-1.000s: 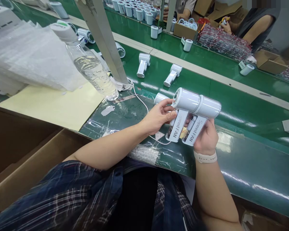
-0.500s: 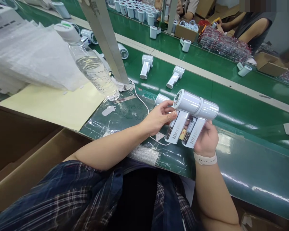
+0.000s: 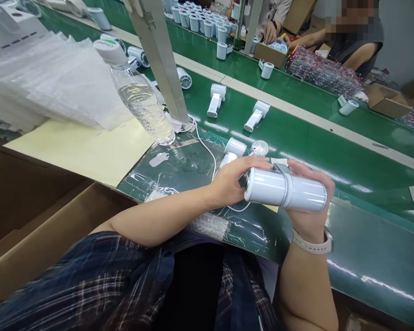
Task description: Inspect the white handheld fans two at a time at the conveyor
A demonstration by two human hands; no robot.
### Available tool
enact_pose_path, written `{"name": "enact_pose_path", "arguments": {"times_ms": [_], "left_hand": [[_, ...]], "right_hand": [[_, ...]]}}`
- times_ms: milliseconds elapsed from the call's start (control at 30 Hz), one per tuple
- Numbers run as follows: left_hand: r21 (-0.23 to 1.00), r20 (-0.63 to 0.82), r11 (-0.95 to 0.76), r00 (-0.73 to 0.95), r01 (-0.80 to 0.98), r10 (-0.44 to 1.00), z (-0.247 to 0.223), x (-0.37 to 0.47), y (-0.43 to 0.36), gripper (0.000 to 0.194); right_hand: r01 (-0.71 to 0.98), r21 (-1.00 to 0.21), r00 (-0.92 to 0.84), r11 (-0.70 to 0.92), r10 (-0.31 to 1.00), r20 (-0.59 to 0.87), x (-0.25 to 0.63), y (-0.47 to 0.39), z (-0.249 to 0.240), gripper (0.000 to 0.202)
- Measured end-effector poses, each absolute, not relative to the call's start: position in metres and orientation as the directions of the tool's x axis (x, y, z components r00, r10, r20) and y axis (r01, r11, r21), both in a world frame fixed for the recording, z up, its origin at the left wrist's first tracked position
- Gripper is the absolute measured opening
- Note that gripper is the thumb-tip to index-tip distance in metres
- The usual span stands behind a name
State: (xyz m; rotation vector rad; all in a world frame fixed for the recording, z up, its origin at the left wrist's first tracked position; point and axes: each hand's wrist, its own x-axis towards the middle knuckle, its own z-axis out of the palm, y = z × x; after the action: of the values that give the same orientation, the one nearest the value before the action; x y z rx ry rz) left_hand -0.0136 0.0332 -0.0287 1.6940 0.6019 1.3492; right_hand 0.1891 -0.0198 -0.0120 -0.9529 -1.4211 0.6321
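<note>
Two white handheld fans lie side by side in my hands above the green belt, their round heads toward me and their handles hidden behind. My right hand wraps around them from the far side and below. My left hand grips the left fan's end. Another white fan lies on the belt just beyond my left hand, next to a round grille.
A water bottle stands beside a slanted metal post, with a white cable running from it. Two fans lie on the conveyor. Plastic bags are stacked left. Cardboard boxes sit near me. Other people work across the line.
I have turned the two fans so their heads face me and the handles with lettering are hidden, and lowered them slightly. My view shifted; fans on the conveyor sit further right.
</note>
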Motion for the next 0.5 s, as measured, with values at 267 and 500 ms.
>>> {"name": "enact_pose_path", "arguments": {"times_ms": [267,500], "left_hand": [[0.655,0.752,-0.752,0.171,-0.075,0.637,-0.0346,-0.0119,0.0294,0.014],[0.715,0.688,-0.697,0.229,-0.052,0.688,-0.0366,-0.0114,0.0296,0.012]], "right_hand": [[0.279,-0.751,0.058,0.598,0.77,0.635,0.1885,-0.0213,-0.0134,0.046],[0.192,-0.865,0.064,0.463,0.874,0.482,0.1925,-0.0203,-0.0162,0.072]]}}
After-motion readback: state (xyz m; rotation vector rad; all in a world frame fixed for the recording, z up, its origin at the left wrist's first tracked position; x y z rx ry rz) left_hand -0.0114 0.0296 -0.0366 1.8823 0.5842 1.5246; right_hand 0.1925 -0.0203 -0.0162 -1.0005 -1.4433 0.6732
